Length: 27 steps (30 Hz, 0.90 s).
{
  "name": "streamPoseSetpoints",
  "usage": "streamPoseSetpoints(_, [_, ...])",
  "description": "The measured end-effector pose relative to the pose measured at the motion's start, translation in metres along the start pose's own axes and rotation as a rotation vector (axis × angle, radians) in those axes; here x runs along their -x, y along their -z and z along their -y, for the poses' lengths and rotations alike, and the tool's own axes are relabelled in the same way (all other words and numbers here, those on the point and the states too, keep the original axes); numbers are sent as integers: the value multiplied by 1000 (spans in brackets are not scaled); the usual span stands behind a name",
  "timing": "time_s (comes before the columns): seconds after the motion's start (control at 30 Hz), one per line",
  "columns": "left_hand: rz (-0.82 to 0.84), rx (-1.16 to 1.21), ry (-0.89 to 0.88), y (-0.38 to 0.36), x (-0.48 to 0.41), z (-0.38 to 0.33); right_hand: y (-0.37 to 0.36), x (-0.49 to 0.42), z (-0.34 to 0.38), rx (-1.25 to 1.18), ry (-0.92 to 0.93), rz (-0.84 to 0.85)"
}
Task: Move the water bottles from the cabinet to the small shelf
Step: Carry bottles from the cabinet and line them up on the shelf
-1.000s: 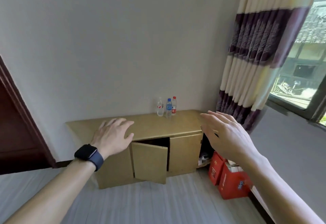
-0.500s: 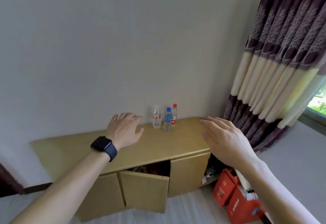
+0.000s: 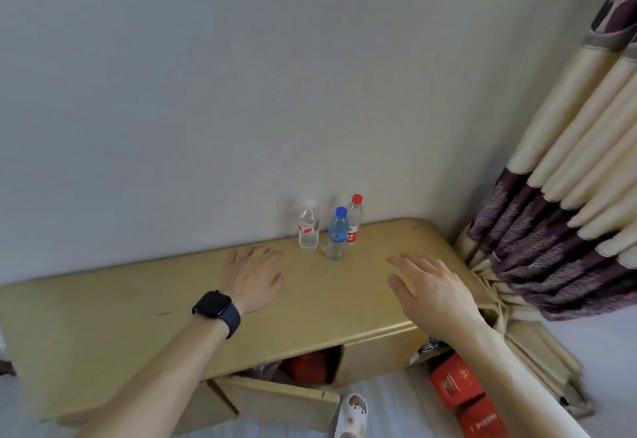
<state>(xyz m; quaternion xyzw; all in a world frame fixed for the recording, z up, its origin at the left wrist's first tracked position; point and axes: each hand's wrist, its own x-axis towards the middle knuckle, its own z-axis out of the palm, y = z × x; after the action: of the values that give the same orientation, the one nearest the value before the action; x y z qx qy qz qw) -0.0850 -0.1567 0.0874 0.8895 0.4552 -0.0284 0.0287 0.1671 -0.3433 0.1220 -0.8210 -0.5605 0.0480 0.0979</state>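
On top of the cabinet (image 3: 138, 317), three water bottles (image 3: 336, 244) are standing up straight, close together, by the wall (image 3: 310, 75). They are the white-capped bottle (image 3: 307, 227), the blue-capped bottle (image 3: 337, 230) and the red-capped bottle (image 3: 355, 218). The left hand (image 3: 253, 279) is reaching near the white-capped bottle. The right hand (image 3: 434, 292) is reaching from the other side, a bit further off. Both hands are holding nothing, with fingers spread out flat, probably getting ready to grab a bottle each. The small shelf is not showing.

head camera looks steeply down, close above the cabinet (image 3: 310, 306); faces the wall (image 3: 241, 75)
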Motion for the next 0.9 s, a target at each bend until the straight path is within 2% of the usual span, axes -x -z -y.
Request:
streamPoseSetpoints(0.27, [212, 185, 163, -51, -162, -12, -78, -202, -60, -11, 16, 364])
streamPoseSetpoints(0.4, [201, 293, 243, -50, -235, -17, -91, -302, -75, -38, 25, 377])
streamPoseSetpoints(0.5, [220, 268, 274, -55, -282, -19, -104, -365, -73, -69, 59, 418])
streamPoseSetpoints(0.57, [258, 254, 289, -62, -305, -21, -118, -387, -70, -19, 107, 435])
streamPoseSetpoints(0.7, [333, 226, 275, -84, -328, -29, -155, -398, -69, 264, 260, 511])
streamPoseSetpoints(0.8, [233, 287, 340, -99, -332, -37, -164, -403, -69, 384, 341, 538])
streamPoseSetpoints(0.9, [142, 316, 396, -107, -330, -40, -165, -406, -68, 283, 240, 477])
